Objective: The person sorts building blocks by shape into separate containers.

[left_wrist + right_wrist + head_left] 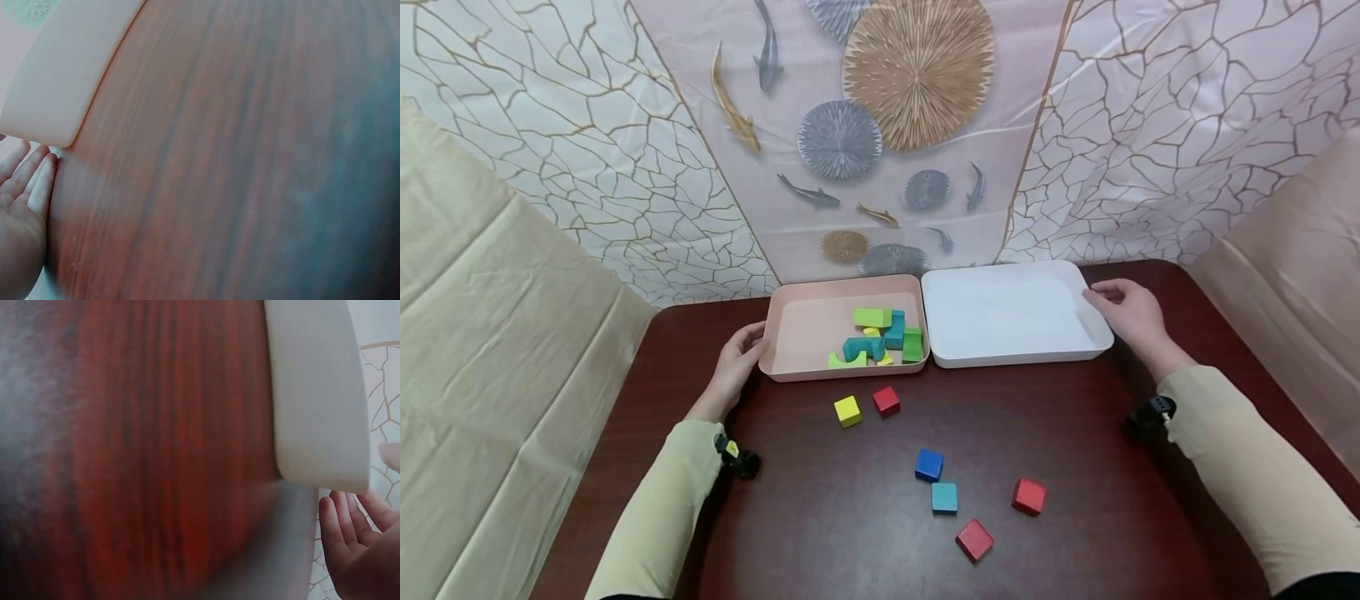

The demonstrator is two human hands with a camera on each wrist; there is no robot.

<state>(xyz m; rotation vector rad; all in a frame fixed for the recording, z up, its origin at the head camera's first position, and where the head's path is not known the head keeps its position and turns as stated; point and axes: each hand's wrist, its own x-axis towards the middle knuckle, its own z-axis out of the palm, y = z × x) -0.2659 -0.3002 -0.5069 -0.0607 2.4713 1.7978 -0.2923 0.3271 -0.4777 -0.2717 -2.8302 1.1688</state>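
My left hand [739,367] is at the left end of a pink tray [801,337], its fingertips right at the tray's outer wall. In the left wrist view the fingers of that hand [25,206] look fairly straight beside the tray's corner [59,94]. On the other side, my right hand [1131,315] has its fingertips at the right rim of a white tray [1015,312]. Its fingers [334,519] stretch toward the white tray's end in the right wrist view. Inside the pink tray lie several blocks, among them a light green block [872,317], a teal arch block [863,348] and a green block [912,345].
Both trays stand side by side at the back of the dark wooden table [820,517]. Nearer lie a yellow cube [847,412], a blue cube [929,465], a teal cube [944,498] and red cubes [886,402]. A patterned cloth [917,192] hangs behind.
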